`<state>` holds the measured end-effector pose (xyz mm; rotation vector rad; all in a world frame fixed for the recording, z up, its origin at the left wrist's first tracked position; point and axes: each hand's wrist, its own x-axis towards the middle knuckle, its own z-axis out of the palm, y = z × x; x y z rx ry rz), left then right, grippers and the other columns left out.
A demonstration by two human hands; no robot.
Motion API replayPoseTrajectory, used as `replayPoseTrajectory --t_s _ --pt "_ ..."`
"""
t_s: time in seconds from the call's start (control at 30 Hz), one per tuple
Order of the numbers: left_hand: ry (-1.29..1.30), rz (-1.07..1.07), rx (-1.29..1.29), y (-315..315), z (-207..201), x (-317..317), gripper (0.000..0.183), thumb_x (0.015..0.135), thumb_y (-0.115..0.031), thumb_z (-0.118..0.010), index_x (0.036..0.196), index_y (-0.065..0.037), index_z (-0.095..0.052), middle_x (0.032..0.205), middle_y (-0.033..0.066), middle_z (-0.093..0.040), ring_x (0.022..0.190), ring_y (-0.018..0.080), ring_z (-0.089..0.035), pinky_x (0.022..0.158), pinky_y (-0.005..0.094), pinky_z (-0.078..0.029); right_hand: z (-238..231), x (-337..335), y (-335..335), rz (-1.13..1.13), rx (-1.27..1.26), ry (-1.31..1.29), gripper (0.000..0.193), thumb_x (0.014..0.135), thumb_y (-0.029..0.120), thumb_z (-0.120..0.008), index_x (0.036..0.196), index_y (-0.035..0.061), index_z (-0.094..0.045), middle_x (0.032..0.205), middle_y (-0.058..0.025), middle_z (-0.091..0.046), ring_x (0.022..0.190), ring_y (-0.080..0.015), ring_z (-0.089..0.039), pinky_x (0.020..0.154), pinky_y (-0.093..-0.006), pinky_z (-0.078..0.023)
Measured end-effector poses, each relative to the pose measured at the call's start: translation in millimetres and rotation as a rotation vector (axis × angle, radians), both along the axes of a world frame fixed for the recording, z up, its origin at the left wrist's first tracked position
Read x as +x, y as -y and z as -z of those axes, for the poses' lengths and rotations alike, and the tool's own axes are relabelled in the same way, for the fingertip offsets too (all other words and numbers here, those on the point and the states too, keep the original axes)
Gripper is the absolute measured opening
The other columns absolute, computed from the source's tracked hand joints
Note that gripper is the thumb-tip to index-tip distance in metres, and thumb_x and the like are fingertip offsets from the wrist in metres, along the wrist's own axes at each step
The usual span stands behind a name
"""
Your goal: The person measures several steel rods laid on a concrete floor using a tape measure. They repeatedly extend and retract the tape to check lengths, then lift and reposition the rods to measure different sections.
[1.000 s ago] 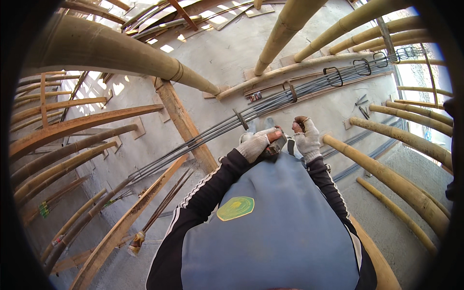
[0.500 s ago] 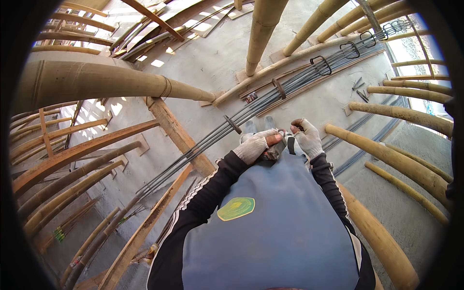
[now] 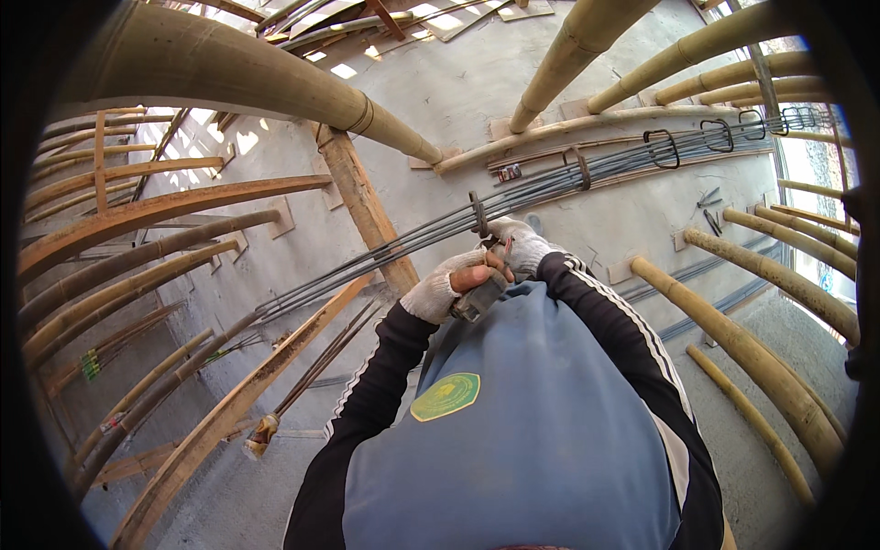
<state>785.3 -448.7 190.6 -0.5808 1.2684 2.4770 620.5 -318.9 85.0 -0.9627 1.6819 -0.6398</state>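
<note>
My left hand, in a white fingerless glove, is closed around a worn grey tape measure in front of my blue shirt. My right hand, gloved too, is bent in close against the left. Its fingers are curled, and what they pinch is mostly hidden. Just beyond both hands runs a bundle of long grey steel bars. A dark bent steel stirrup loops around the bars right by my right fingertips; I cannot tell whether they touch.
Thick bamboo poles stand on both sides. A timber beam passes under the bars at left. More stirrups hang along the bars to the right. Further bars lie on the concrete floor, near some small dark pieces.
My right hand has moved left, up to my left hand and the bars. My left hand has come down and left with the tape measure. The view has shifted, too.
</note>
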Motion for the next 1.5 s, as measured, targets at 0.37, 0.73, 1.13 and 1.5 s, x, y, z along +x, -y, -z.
replayPoseTrajectory --t_s 0.37,0.73,1.13,1.5 --pt "0.0 -0.018 0.046 0.6 3.4 5.6 0.069 0.09 -0.066 -0.067 0.119 -0.002 -0.066 0.099 0.0029 -0.064 0.09 0.0106 -0.061 0.083 0.0244 -0.049 -69.8 5.2 -19.5 0.068 -0.173 -0.358 0.028 0.085 0.023 -0.074 0.1 0.0035 -0.061 0.099 -0.0199 -0.063 0.097 -0.0417 -0.064 0.083 -0.0499 -0.053" --pt "-0.03 -0.025 0.047 3.6 11.2 21.6 0.07 0.089 -0.067 -0.066 0.117 -0.003 -0.071 0.106 0.0058 -0.064 0.1 0.0149 -0.059 0.092 0.0279 -0.046 -94.4 -25.6 45.4 0.126 -0.152 -0.229 0.032 0.089 0.018 -0.076 0.114 0.0022 -0.065 0.095 -0.0215 -0.071 0.092 -0.0402 -0.071 0.08 -0.0453 -0.056" --pt "-0.008 -0.063 0.039 5.8 6.7 23.9 0.071 0.088 -0.068 -0.066 0.116 -0.003 -0.071 0.108 0.006 -0.063 0.103 0.0149 -0.057 0.094 0.0281 -0.045 -75.2 -31.5 84.3 0.035 -0.006 -0.25 0.028 0.087 0.022 -0.07 0.104 0.0001 -0.074 0.096 -0.0238 -0.073 0.096 -0.0399 -0.072 0.087 -0.0443 -0.056" --pt "-0.04 -0.016 -0.003 11.0 12.2 6.7 0.072 0.088 -0.07 -0.065 0.115 -0.004 -0.069 0.095 0.0068 -0.065 0.088 0.0157 -0.061 0.081 0.0278 -0.047 -89.5 -23.6 39.3 0.261 -0.256 -0.394 0.021 0.09 0.012 -0.063 0.104 -0.0011 -0.07 0.097 -0.0277 -0.069 0.098 -0.0449 -0.068 0.087 -0.0504 -0.054"
